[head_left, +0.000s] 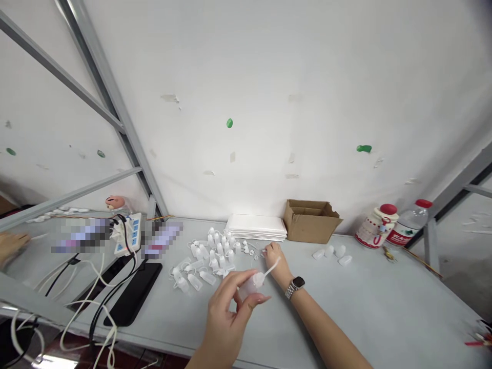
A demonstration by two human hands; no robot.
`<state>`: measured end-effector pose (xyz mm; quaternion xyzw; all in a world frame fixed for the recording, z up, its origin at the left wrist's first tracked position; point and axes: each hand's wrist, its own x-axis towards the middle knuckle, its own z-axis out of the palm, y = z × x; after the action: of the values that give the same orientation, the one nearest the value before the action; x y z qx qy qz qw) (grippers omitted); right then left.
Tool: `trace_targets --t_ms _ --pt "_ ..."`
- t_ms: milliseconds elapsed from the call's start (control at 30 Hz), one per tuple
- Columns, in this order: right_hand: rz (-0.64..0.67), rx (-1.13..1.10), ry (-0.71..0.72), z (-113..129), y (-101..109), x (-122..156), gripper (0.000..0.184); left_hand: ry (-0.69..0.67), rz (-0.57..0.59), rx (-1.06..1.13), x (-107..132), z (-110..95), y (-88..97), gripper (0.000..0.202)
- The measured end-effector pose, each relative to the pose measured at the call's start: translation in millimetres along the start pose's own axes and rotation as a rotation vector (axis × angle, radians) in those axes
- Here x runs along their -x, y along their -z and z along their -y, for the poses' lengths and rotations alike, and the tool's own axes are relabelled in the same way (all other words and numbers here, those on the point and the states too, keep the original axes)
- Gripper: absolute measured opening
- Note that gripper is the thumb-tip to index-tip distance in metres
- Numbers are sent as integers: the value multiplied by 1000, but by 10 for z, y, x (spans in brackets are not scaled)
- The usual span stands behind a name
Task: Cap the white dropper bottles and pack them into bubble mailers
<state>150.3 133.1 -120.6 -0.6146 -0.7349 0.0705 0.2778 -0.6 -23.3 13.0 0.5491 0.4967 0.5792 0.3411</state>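
Observation:
My left hand is raised over the near table edge, fingers pinched around a small clear plastic bottle with a thin white nozzle sticking up to the right. My right hand, a watch on its wrist, reaches forward onto the grey table. Its fingers curl down at the edge of a pile of several small white bottles and caps, and whether they hold anything is hidden.
A stack of white sheets and an open cardboard box stand by the wall. Three white bottles lie right of them, then a red-capped jar and water bottle. A power strip, cables and a black pad lie left. Another person's hand shows far left.

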Motion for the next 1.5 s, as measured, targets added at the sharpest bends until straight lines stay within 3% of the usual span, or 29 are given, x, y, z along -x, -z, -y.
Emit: trace_targets --t_ms 133,267,433,500,567,700,967,1267,1500 --pt "-35 -110 -34 -16 55 35 16 -91 39 -43 -25 49 43 27" --pt "-61 -285 -119 53 251 86 21 1 77 34 -19 64 36 35" --pt "-40 -1223 -309 489 860 355 35 191 76 263 -7 7 -37 63" --pt "-32 -1440 -325 714 1104 515 29 223 127 304 -12 -11 -57 68" --pt "-12 -1538 -330 894 1272 650 25 231 174 310 -17 -16 -66 61" --pt "19 -1554 -338 1030 1381 776 23 200 220 295 -9 7 -72 40" --pt "11 -1451 -340 1042 1393 840 21 185 243 338 56 81 -141 26" --pt "-9 -1303 -212 1033 1452 784 17 44 236 269 78 209 -152 20" --pt "44 -1262 -97 997 1516 765 14 108 268 258 98 204 -126 22"
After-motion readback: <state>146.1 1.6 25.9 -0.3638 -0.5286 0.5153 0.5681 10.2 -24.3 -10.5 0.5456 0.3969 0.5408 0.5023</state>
